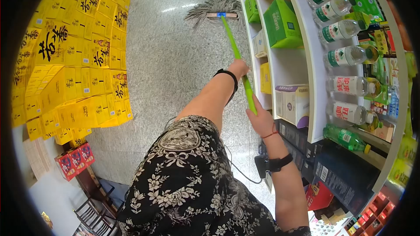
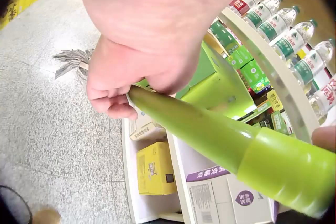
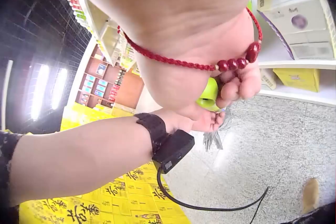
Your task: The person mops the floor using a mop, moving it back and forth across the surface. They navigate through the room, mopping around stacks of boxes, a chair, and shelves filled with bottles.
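A mop with a bright green handle [image 1: 232, 39] reaches forward from my hands. Its grey string head [image 1: 214, 6] lies spread on the floor, joined by a blue clamp [image 1: 222, 15]. My left hand [image 1: 238, 67], the farther one, grips the handle partway along, fingers curled round it in the left wrist view. Nearer my body, my right hand [image 1: 264, 121] holds the thick ribbed grip [image 2: 289, 171] at the handle's top end. A red beaded bracelet [image 3: 184, 66] circles the right wrist, and its curled fingers [image 3: 239, 87] wrap the green end.
White shelves [image 1: 291, 67] with boxes run close along the right, a row of water bottles [image 1: 343, 57] above. Stacked yellow boxes [image 1: 74, 61] line the left side. Speckled tile floor [image 1: 166, 52] lies between. A black cable [image 3: 210, 208] hangs from the left wrist's camera.
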Demonstrator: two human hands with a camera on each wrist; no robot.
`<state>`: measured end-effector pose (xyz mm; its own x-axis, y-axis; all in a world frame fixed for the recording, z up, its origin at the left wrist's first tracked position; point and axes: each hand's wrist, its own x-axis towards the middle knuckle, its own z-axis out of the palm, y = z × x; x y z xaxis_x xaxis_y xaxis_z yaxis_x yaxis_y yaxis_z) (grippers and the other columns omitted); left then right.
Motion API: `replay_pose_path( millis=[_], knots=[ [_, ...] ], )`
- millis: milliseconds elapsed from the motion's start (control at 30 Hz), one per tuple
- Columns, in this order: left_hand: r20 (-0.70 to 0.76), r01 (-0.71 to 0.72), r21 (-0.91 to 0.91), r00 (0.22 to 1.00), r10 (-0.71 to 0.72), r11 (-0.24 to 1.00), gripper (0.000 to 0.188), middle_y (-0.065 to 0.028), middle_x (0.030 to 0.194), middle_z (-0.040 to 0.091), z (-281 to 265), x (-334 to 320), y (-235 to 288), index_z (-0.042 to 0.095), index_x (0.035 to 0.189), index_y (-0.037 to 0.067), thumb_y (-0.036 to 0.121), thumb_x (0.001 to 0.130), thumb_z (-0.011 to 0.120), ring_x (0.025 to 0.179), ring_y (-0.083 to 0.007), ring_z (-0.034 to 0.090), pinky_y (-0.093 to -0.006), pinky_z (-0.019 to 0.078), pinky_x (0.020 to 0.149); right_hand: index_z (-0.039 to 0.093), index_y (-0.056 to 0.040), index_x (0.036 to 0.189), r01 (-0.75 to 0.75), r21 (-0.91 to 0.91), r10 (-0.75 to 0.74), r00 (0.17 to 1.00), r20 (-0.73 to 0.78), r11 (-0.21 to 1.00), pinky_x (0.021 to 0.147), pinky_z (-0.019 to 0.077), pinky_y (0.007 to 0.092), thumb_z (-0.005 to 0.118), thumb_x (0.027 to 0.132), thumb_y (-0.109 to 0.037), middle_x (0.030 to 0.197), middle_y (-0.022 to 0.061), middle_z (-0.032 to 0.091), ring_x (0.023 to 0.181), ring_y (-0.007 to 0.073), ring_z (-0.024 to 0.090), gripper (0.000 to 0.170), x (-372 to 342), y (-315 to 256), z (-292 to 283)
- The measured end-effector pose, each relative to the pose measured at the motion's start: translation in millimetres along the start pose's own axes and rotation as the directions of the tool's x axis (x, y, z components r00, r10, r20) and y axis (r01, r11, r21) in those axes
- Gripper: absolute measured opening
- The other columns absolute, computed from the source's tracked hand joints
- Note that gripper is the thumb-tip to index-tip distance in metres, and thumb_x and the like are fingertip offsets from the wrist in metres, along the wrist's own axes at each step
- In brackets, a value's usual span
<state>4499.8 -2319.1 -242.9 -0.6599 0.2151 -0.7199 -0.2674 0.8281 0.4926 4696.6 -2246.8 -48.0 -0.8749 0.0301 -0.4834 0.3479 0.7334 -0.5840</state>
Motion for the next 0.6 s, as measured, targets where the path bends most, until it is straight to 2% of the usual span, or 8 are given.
replay_pose_path(
  millis=[67, 133, 233, 300, 367, 400, 500, 600],
  knots=[
    [-0.022, 0.041, -0.073, 0.999, -0.043, 0.996, 0.053, -0.0231, 0.099, 0.059, 10.3, -7.0, -5.1, 0.04, 0.113, -0.014, 0.023, 0.078, 0.054, 0.093, -0.033, 0.059, -0.0375, 0.0469, 0.079, 0.03, -0.0147, 0.133, -0.052, -0.007, 0.053, 0.998, 0.034, 0.999, 0.069, 0.0449, 0.0427, 0.051, 0.08, -0.03, 0.082, 0.0271, 0.058, 0.079, 0.041, 0.057, 0.06, -13.2, -5.9, -3.9],
    [0.001, 0.003, 0.096, 1.0, -0.003, 0.995, 0.049, -0.0208, 0.1, 0.059, 19.8, -15.1, -4.9, 0.046, 0.111, -0.009, 0.026, 0.079, 0.054, 0.095, -0.0321, 0.058, -0.0372, 0.0464, 0.08, 0.032, -0.0141, 0.133, -0.1, -0.017, 0.101, 0.993, 0.058, 0.995, 0.072, 0.0449, 0.0409, 0.052, 0.08, -0.029, 0.088, 0.0279, 0.058, 0.084, 0.0407, 0.057, 0.058, -28.3, 1.1, -2.5],
    [0.083, -0.016, 0.012, 0.996, 0.015, 1.0, 0.04, -0.0185, 0.098, 0.061, 21.1, -88.4, 7.7, 0.054, 0.105, -0.004, 0.025, 0.078, 0.054, 0.096, -0.0306, 0.058, -0.0374, 0.0458, 0.081, 0.029, -0.0139, 0.134, 0.055, -0.023, -0.056, 0.997, -0.048, 0.998, 0.064, 0.044, 0.0454, 0.051, 0.08, -0.031, 0.074, 0.0264, 0.057, 0.072, 0.042, 0.057, 0.061, -66.8, 27.6, 8.9],
    [-0.031, 0.0, 0.188, 0.999, 0.006, 0.982, 0.033, -0.0175, 0.092, 0.062, 79.5, -66.8, -11.8, 0.058, 0.098, -0.003, 0.024, 0.079, 0.052, 0.089, -0.0297, 0.06, -0.037, 0.0468, 0.077, 0.029, -0.0138, 0.134, 0.041, -0.01, -0.041, 0.999, -0.013, 0.999, 0.063, 0.0435, 0.0455, 0.051, 0.08, -0.031, 0.074, 0.0271, 0.057, 0.071, 0.0419, 0.056, 0.06, -105.6, 35.4, 7.9],
    [0.196, -0.099, 0.134, 0.978, 0.072, 0.986, 0.04, -0.0188, 0.076, 0.061, 111.6, -109.6, -22.5, 0.06, 0.079, -0.004, 0.036, 0.074, 0.058, 0.06, -0.0283, 0.06, -0.0364, 0.0488, 0.057, 0.03, -0.0138, 0.133, 0.017, -0.026, -0.016, 1.0, 0.02, 1.0, 0.062, 0.0433, 0.0456, 0.051, 0.08, -0.03, 0.074, 0.0271, 0.057, 0.071, 0.0418, 0.056, 0.06, -154.8, 51.3, 10.3],
    [0.194, -0.097, 0.129, 0.978, 0.071, 0.987, 0.04, -0.0188, 0.076, 0.061, 132.7, -135.3, -26.5, 0.06, 0.079, -0.004, 0.036, 0.074, 0.058, 0.06, -0.0283, 0.06, -0.0364, 0.0488, 0.057, 0.031, -0.0138, 0.133, -0.003, -0.041, 0.005, 0.998, 0.06, 0.999, 0.062, 0.0432, 0.0458, 0.051, 0.08, -0.029, 0.074, 0.0271, 0.057, 0.07, 0.0417, 0.056, 0.059, -181.8, 60.2, 11.9],
    [0.129, 0.061, -0.378, 0.992, -0.013, 0.924, 0.034, -0.0194, 0.073, 0.06, 199.8, -228.7, -36.6, 0.06, 0.077, -0.008, 0.026, 0.073, 0.063, 0.063, -0.0262, 0.06, -0.0337, 0.0465, 0.049, 0.031, -0.0146, 0.133, 0.02, -0.027, -0.018, 0.998, 0.052, 0.999, 0.062, 0.044, 0.0451, 0.052, 0.079, -0.029, 0.075, 0.0261, 0.058, 0.07, 0.0409, 0.057, 0.06, -274.8, 100.7, 29.0],
    [0.28, 0.091, -0.401, 0.96, 0.027, 0.912, 0.035, -0.0173, 0.07, 0.058, 253.5, -300.0, -52.6, 0.058, 0.082, -0.009, 0.024, 0.071, 0.067, 0.055, -0.0211, 0.057, -0.031, 0.0437, 0.039, 0.03, -0.0155, 0.134, 0.004, -0.013, -0.003, 0.996, 0.093, 1.0, 0.063, 0.0457, 0.0437, 0.055, 0.077, -0.028, 0.081, 0.0246, 0.059, 0.072, 0.0388, 0.059, 0.063, -363.6, 138.5, 45.8]
  ],
)
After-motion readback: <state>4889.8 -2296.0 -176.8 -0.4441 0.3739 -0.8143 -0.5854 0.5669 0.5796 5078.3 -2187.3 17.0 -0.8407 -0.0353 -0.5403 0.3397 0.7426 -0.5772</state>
